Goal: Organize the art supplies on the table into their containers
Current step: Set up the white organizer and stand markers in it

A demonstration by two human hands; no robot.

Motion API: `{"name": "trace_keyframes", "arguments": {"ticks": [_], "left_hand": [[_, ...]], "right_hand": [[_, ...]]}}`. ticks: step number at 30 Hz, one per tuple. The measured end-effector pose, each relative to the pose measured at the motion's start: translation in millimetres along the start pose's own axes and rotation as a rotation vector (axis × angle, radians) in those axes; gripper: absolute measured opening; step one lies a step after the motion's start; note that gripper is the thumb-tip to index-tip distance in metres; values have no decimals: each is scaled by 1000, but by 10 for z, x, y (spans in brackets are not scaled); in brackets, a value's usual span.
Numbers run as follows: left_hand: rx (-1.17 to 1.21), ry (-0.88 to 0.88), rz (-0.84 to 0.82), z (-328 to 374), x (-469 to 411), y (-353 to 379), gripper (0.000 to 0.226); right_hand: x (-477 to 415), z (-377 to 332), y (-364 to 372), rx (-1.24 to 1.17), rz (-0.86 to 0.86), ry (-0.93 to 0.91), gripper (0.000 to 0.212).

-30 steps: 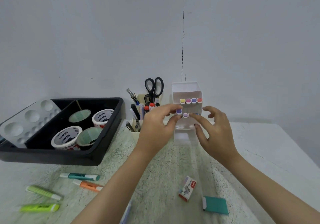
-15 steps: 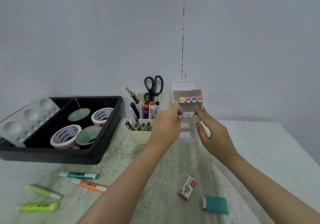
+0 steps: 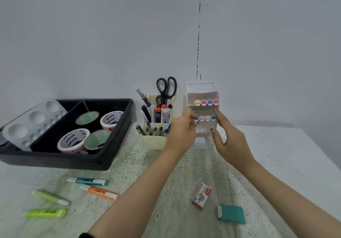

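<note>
A clear tiered marker holder (image 3: 201,92) stands at the back of the table with two rows of colour-capped markers: an upper row (image 3: 206,102) and a lower row (image 3: 207,118). My left hand (image 3: 181,129) pinches the leftmost dark blue marker (image 3: 196,118) of the lower row. My right hand (image 3: 230,140) rests against the holder's right side, index finger up along its edge and thumb below the row. On the table's front left lie teal (image 3: 88,181), orange (image 3: 100,193), pale green (image 3: 49,197) and neon green (image 3: 46,213) highlighters.
A cream pen cup (image 3: 154,142) with pens and scissors (image 3: 166,88) stands left of the holder. A black tray (image 3: 55,161) at the left holds tape rolls and a white palette (image 3: 33,121). A staples box (image 3: 201,196) and a teal eraser (image 3: 231,213) lie in front.
My left hand brought a marker to the holder and set it into the lower row. Both hands moved forward against the holder, and the lower row now sits lined up.
</note>
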State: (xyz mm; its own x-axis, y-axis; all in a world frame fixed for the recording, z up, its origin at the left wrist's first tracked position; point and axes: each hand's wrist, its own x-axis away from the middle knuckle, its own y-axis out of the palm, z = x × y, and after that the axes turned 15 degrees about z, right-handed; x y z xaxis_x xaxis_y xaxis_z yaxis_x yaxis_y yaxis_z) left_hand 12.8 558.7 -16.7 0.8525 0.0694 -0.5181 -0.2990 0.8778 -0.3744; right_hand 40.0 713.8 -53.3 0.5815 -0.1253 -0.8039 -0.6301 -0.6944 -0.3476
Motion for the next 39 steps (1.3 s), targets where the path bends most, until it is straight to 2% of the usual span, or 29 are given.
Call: {"name": "trace_keyframes", "arguments": {"ticks": [4, 8, 11, 15, 18, 23, 29, 32, 35, 39], "left_hand": [[18, -9, 2, -1, 26, -3, 16], [-136, 118, 4, 14, 70, -13, 15], [-230, 183, 22, 98, 135, -67, 25], [-237, 426, 130, 76, 302, -277, 37], [-185, 513, 193, -62, 523, -572, 26], [-296, 382, 177, -481, 906, -1114, 19], [-490, 169, 98, -887, 1169, -1653, 28], [-542, 98, 57, -1043, 1266, -1817, 37], [-549, 111, -40, -1139, 1315, -1901, 46], [-523, 131, -97, -1207, 1318, -1950, 46]], "right_hand": [[3, 20, -3, 9, -38, 1, 60], [11, 4, -32, 6, -95, 26, 58], [61, -28, -57, 32, -122, 29, 61], [193, -122, -46, 158, 53, -26, 45], [353, -296, -40, 165, 108, -43, 33], [703, -677, 116, 20, -223, -158, 20], [1036, -1116, 401, -110, -621, -240, 33], [1180, -1259, 497, -85, -650, -308, 35], [1247, -1302, 557, -44, -632, -323, 29], [1175, -1306, 536, -82, -688, -229, 19]]}}
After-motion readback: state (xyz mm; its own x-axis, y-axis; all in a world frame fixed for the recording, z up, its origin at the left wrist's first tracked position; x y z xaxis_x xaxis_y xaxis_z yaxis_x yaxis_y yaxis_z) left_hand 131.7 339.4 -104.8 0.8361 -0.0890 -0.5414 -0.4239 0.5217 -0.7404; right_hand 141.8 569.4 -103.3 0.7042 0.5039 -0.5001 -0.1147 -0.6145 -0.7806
